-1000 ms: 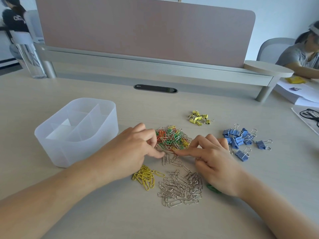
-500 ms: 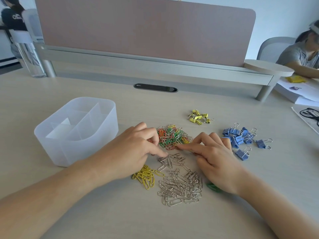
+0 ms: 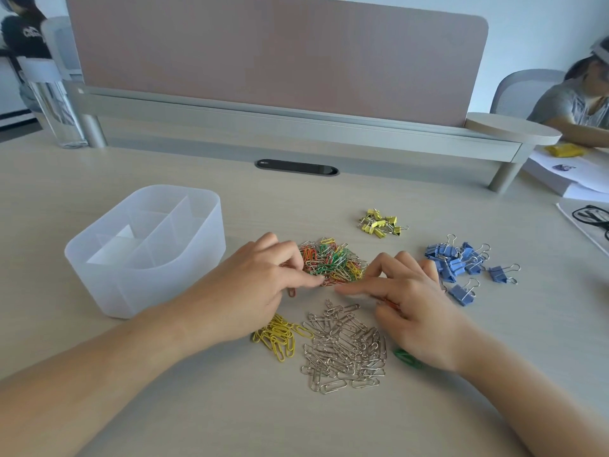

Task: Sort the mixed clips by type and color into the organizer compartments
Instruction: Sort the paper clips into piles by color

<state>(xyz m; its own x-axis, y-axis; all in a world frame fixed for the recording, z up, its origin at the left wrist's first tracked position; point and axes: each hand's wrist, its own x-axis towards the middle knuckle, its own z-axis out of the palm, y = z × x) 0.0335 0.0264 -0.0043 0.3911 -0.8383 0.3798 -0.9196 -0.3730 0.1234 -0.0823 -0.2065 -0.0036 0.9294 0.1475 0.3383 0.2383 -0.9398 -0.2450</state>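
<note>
Sorting on table (image 3: 296,423), organizer (image 3: 145,285) at left looks empty. Mixed coloured clips (image 3: 333,262) lie centre, between the hands. Left hand (image 3: 260,285) curled, index tip on the pile's near edge; pinching or not, cannot tell. Right hand (image 3: 412,308) index stretched flat toward pile, other fingers arched. Risk: tangled clips drag along, spilling wrong colours into silver pile (image 3: 346,347) or yellow pile (image 3: 280,334) just nearer

My left hand (image 3: 255,286) and right hand (image 3: 415,308) meet, index fingers out, at the mixed paper clips' (image 3: 333,260) near edge.
</note>
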